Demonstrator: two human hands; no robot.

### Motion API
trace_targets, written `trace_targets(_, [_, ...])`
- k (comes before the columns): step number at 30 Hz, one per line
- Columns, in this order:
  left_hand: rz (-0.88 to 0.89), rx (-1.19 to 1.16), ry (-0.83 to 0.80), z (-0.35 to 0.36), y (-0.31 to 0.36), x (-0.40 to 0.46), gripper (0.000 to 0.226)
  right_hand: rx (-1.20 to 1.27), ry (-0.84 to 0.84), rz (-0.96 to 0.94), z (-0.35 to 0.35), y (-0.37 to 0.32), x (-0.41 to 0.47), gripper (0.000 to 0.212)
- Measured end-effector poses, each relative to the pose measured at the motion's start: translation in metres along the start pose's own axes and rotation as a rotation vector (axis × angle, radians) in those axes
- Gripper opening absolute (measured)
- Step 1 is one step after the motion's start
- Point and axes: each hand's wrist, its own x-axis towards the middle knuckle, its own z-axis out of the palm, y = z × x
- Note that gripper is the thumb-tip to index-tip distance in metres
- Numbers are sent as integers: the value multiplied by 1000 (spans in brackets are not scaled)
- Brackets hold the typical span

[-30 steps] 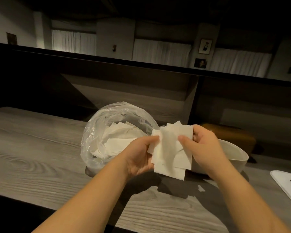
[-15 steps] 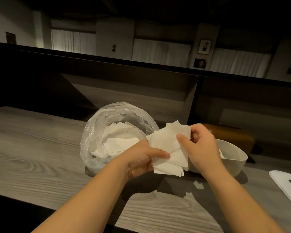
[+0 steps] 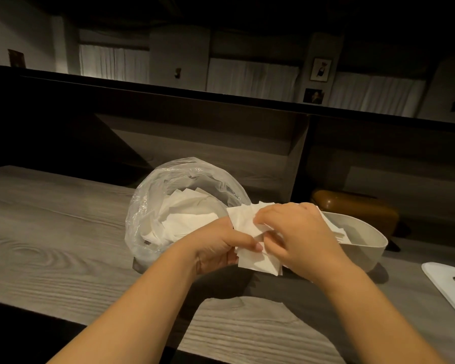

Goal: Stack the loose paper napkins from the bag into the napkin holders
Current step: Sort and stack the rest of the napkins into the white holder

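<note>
A clear plastic bag (image 3: 152,206) with several loose white napkins (image 3: 184,219) inside stands on the grey wooden table (image 3: 50,245). Just right of it I hold an uneven bunch of white napkins (image 3: 243,222) above the table. My left hand (image 3: 218,248) grips the bunch from the left with its thumb on top. My right hand (image 3: 297,237) lies over the bunch from the right, fingers curled round it. Behind my right hand sits a white oval napkin holder (image 3: 365,248) with some napkins (image 3: 336,229) in it.
A white lid with an oval slot (image 3: 449,285) lies flat at the right edge of the table. A brown oval box (image 3: 357,208) stands behind the holder. A dark raised partition (image 3: 168,122) runs along the far side of the table.
The napkin bunch has tilted from upright to nearly flat and sunk lower. My right hand has moved over the top of it, and my left thumb has slid across the bunch.
</note>
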Motion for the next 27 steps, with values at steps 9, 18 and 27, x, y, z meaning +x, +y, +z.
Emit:
trace_targets(9, [39, -73, 92, 2, -1, 4, 42, 1128, 355, 561, -21, 8, -1, 6])
trace_targets(18, [32, -277, 116, 9, 3, 5, 31, 634, 295, 536, 6, -2, 1, 19])
trace_targets(27, [87, -419, 38, 4, -1, 3, 45, 1240, 164, 758, -20, 6, 3, 17])
